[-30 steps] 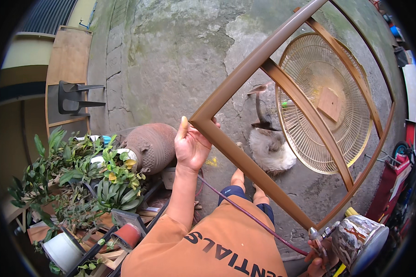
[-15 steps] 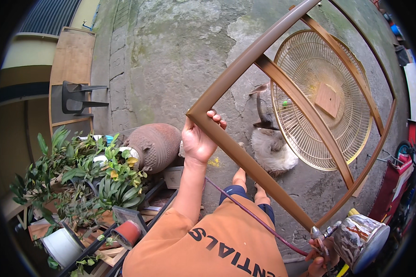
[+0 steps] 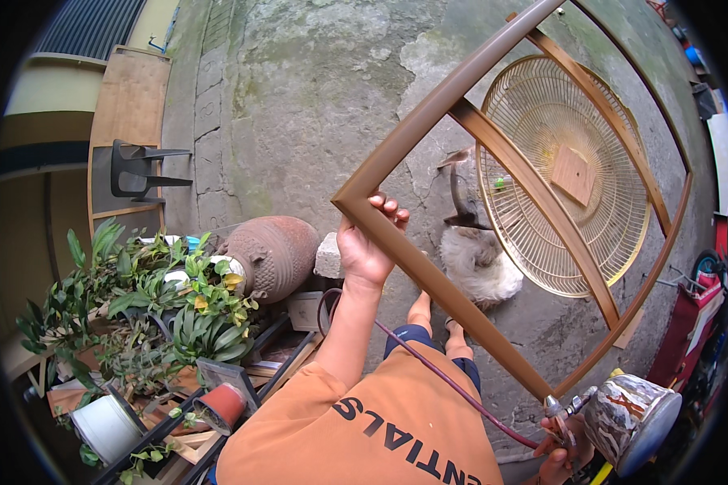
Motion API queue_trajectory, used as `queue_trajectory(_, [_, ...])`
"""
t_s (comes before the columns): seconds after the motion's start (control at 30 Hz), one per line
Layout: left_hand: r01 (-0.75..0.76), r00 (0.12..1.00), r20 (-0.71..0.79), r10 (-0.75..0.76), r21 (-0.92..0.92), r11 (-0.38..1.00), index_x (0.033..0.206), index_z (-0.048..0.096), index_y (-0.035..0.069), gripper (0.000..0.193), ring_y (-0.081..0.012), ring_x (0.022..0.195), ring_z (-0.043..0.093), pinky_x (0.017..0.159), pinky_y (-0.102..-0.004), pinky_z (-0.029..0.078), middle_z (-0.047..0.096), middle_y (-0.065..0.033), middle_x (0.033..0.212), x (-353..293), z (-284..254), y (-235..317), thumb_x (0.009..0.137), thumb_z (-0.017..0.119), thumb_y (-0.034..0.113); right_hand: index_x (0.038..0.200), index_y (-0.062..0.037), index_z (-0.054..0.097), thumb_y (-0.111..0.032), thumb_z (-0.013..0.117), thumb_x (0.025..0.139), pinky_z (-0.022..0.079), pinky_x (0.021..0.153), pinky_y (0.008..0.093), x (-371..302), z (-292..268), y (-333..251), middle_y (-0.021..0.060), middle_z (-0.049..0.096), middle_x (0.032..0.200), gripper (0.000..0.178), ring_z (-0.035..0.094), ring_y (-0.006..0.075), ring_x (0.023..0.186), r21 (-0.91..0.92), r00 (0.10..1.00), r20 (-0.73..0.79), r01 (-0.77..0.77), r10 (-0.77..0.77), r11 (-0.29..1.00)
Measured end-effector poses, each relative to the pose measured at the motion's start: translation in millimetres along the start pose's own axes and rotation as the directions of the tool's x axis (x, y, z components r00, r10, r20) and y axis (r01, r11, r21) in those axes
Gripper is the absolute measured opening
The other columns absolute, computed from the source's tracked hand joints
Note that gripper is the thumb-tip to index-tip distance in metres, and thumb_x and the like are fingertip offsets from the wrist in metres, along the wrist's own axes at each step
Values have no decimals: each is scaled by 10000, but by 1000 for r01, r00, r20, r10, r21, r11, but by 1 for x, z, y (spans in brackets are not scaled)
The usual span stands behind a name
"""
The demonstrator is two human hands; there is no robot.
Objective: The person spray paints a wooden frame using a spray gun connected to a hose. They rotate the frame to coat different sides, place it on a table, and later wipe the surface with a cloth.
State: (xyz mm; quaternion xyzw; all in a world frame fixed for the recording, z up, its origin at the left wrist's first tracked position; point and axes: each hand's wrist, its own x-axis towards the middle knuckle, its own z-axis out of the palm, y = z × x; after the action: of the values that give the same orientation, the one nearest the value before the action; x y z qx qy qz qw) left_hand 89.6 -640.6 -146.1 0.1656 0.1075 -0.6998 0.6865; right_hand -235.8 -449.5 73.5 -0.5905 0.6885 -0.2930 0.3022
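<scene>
Brown, smooth-faced rails make up the four-sided frame (image 3: 445,285) that I have raised before me, tilted, well above the grey concrete floor (image 3: 323,105). My left hand (image 3: 368,246) grasps it just beside its left corner, fingers curled round the rail and showing inside the opening. My right hand (image 3: 560,461), partly cut off from sight low on my right, is closed round a metal spray gun (image 3: 555,408), whose head sits at the frame's near corner; I cannot tell whether they touch. Joined to the gun is a paint-streaked cup (image 3: 631,420), and a purplish hose (image 3: 453,383) runs across my orange shirt (image 3: 364,428). Two slats cross the frame, and beyond them shows a round wire grille (image 3: 603,194) with a small square of wood (image 3: 573,174) at its middle. Pale fur (image 3: 477,263) lies near my feet, partly covered by the grille. To my left, a ridged brown jar (image 3: 275,255) lies on its side next to leafy plants (image 3: 218,331).
</scene>
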Motion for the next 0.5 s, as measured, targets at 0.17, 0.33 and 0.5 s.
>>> queue_trajectory(0.17, [24, 991, -134, 25, 351, 936, 1131, 577, 56, 286, -196, 847, 584, 799, -335, 475, 609, -35, 830, -4, -29, 3, 953, 507, 269, 944, 85, 681, -467, 538, 950, 397, 477, 273, 1, 5, -10, 130, 686, 782, 571, 582, 173, 559, 107, 998, 1, -63, 63, 992])
queue_trajectory(0.33, [40, 897, -396, 198, 518, 855, 1074, 593, 57, 250, -143, 759, 587, 721, -277, 481, 603, -20, 757, -23, -71, -11, 978, 457, 244, 956, 77, 686, -482, 543, 944, 407, 497, 258, 1, -2, -10, 138, 697, 810, 577, 617, 173, 616, 111, 996, 84, -30, 21, 993])
queue_trajectory(0.5, [261, 962, -272, -26, 886, 383, 1050, 566, 60, 139, -81, 692, 583, 665, -248, 483, 570, -10, 758, -84, -166, -60, 916, 563, 24, 974, 64, 694, -551, 528, 928, 420, 508, 281, 15, 9, -44, 130, 694, 790, 638, 608, 176, 599, 84, 997, 0, -78, 78, 993])
